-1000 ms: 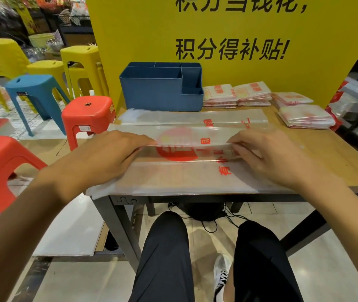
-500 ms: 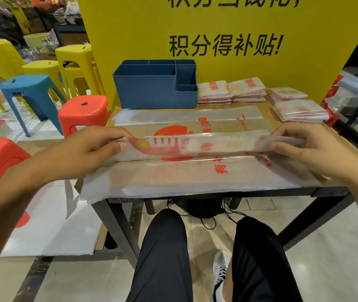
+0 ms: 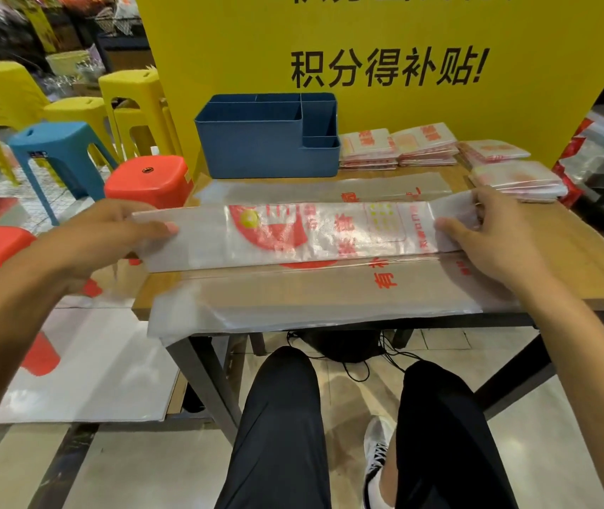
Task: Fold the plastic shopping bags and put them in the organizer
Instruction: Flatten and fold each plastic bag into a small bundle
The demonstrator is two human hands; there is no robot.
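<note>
A long folded strip of clear plastic bag (image 3: 304, 235) with red print is stretched crosswise above the wooden table (image 3: 587, 266). My left hand (image 3: 109, 233) pinches its left end, thumb on top. My right hand (image 3: 491, 233) pinches its right end. More flat clear bags (image 3: 293, 299) lie under it and overhang the table's near edge. The blue organizer (image 3: 267, 148) with several compartments stands at the back of the table, nothing visible inside.
Stacks of folded bags (image 3: 399, 148) sit right of the organizer, more (image 3: 517, 180) at the far right. A yellow sign board (image 3: 366, 38) rises behind. Red (image 3: 146, 178), blue (image 3: 61, 148) and yellow (image 3: 139, 101) stools stand left. A white sheet (image 3: 83, 376) lies on the floor.
Both hands picked the strip up off the flat bags, slid apart to its ends and turned it so its wide printed face shows.
</note>
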